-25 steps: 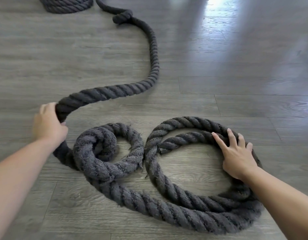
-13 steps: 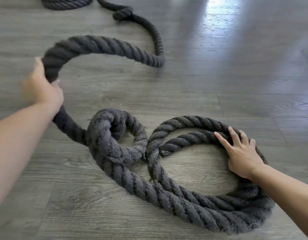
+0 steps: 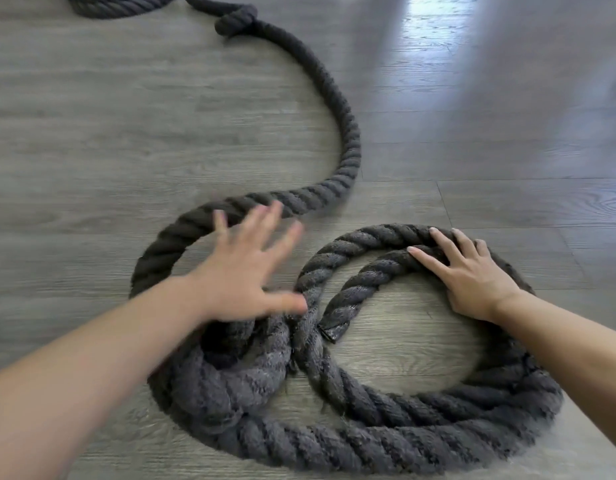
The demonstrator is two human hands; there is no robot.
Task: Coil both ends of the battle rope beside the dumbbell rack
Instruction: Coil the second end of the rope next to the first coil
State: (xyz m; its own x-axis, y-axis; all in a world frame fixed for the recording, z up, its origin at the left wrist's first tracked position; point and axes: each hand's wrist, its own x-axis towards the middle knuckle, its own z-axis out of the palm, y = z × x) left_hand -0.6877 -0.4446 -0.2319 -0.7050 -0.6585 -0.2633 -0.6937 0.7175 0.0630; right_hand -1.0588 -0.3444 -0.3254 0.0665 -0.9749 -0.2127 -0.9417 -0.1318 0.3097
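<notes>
The thick dark grey twisted battle rope (image 3: 348, 441) lies on the grey wood-plank floor (image 3: 92, 140) in two adjoining loops. The right hand (image 3: 472, 275) presses flat on the right loop, fingers (image 3: 427, 258) straight and slightly spread. The left hand (image 3: 244, 275), blurred, hovers splayed wide over the left loop, holding nothing. Beyond its fingertips the rope snakes off to a knot (image 3: 235, 22).

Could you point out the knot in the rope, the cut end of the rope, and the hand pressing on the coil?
knot (image 3: 236, 20), head view, on its bulge.
cut end (image 3: 329, 332), head view, on the flat dark tip.
right hand (image 3: 472, 275), head view, on its back.
</notes>
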